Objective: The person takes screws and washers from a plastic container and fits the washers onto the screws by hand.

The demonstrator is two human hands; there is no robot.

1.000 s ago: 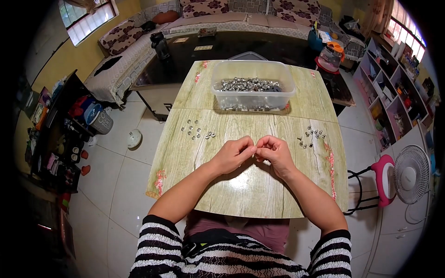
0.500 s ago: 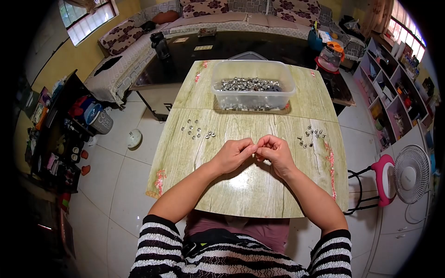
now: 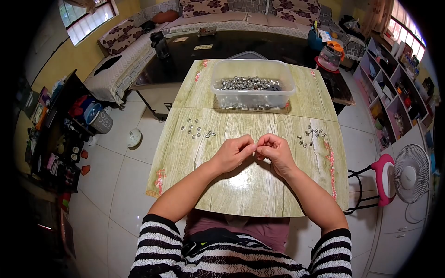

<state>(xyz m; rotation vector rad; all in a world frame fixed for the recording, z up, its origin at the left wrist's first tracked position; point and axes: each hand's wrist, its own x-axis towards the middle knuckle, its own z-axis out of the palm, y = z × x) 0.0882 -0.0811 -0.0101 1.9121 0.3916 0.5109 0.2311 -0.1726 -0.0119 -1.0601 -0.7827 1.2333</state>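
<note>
My left hand (image 3: 235,153) and my right hand (image 3: 276,155) meet fingertip to fingertip over the middle of the wood-patterned table (image 3: 236,194). Both are closed in a pinch, and whatever they hold is too small and hidden to name. Several small round metal pieces (image 3: 198,129) lie on the table to the left of my left hand. To the right of my right hand several small metal pieces with stems (image 3: 311,134) are scattered. Beyond my hands stands a clear plastic tub (image 3: 252,99) with many shiny metal pieces (image 3: 250,84) inside.
A dark table (image 3: 194,65) with a black bottle (image 3: 160,45) and a clear jug (image 3: 330,58) stands behind. At the right are a pink-backed chair (image 3: 382,180), a white fan (image 3: 410,173) and shelves (image 3: 394,88). A grey bin (image 3: 102,122) stands at the left.
</note>
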